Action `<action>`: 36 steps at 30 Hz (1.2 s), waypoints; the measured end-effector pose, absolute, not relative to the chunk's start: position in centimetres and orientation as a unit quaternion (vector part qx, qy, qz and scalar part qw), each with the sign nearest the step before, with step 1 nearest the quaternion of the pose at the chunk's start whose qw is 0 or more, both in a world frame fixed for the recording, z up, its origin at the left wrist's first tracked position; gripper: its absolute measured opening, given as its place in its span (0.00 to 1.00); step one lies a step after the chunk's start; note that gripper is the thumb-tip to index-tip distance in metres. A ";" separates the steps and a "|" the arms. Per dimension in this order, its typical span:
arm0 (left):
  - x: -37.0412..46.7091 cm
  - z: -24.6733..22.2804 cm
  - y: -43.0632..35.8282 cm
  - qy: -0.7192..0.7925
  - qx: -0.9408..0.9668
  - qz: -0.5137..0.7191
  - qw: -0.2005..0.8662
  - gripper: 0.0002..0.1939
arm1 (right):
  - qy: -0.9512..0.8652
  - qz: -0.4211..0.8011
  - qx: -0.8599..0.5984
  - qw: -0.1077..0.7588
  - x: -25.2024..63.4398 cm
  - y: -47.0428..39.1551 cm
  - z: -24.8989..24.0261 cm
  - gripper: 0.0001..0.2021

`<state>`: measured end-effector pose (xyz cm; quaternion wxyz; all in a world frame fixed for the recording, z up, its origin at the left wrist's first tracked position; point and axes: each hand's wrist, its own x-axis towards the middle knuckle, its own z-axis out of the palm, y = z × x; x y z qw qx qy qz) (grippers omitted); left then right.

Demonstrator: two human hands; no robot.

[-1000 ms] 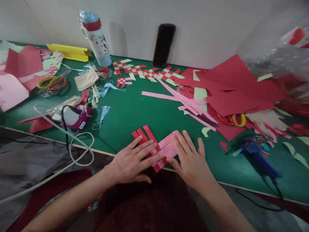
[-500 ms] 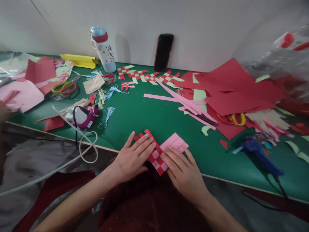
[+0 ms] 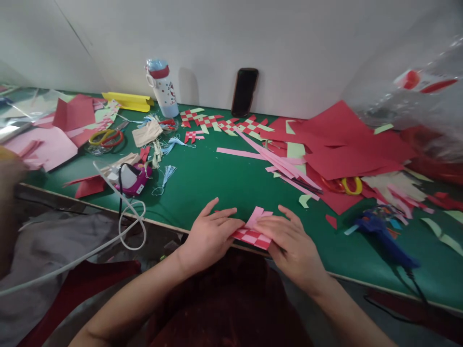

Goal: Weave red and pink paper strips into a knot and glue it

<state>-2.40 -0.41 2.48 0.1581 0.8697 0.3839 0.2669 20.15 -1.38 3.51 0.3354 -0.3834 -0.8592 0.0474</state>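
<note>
A woven paper piece [image 3: 252, 237] in red and pink checks is at the table's front edge, in front of my body. Pink strip ends stick up from its far side. My left hand [image 3: 212, 232] grips its left end with bent fingers, its thumb hidden. My right hand [image 3: 291, 237] holds the right end, fingers over the top and thumb beneath. Both hands cover much of the piece, including most of its red strip ends.
Pink strips [image 3: 269, 156] and red sheets [image 3: 354, 154] lie beyond my right hand, with a blue glue gun [image 3: 387, 238] farther right. Behind are woven pieces [image 3: 227, 125], a phone [image 3: 245, 91] and a bottle [image 3: 164, 89]. A white cable [image 3: 108, 243] hangs off the front edge.
The woven paper piece has turned, its checked edge now running nearly along the table edge. Both hands went from lying flat on it to gripping its ends. The view has shifted slightly.
</note>
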 end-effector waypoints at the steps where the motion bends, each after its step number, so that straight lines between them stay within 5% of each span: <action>1: -2.1 3.0 -0.2 0.393 0.856 0.278 0.187 0.13 | -0.855 0.061 -0.390 0.336 20.3 -0.8 4.1 0.15; 10: -1.5 4.6 1.8 0.448 0.566 0.295 0.626 0.19 | -0.750 0.268 -0.544 0.263 21.7 3.5 8.7 0.23; 18: -3.1 4.1 0.7 0.348 0.524 0.289 0.721 0.21 | -0.742 0.463 -0.476 0.094 21.7 8.1 7.4 0.26; 21: -5.0 4.5 0.0 0.382 0.624 0.213 0.647 0.22 | -0.757 0.470 -0.453 0.012 21.1 9.4 7.1 0.27; 24: -6.4 4.5 -0.1 0.485 0.753 0.174 0.410 0.16 | -0.806 0.408 -0.429 -0.011 20.1 10.2 6.9 0.26; 28: -6.5 3.2 0.7 0.422 0.875 0.180 0.153 0.14 | -0.873 0.276 -0.400 0.023 18.8 11.0 6.5 0.22; 36: -6.3 0.5 2.0 0.348 0.926 0.141 0.040 0.21 | -0.895 0.093 -0.405 0.163 19.9 6.2 4.8 0.17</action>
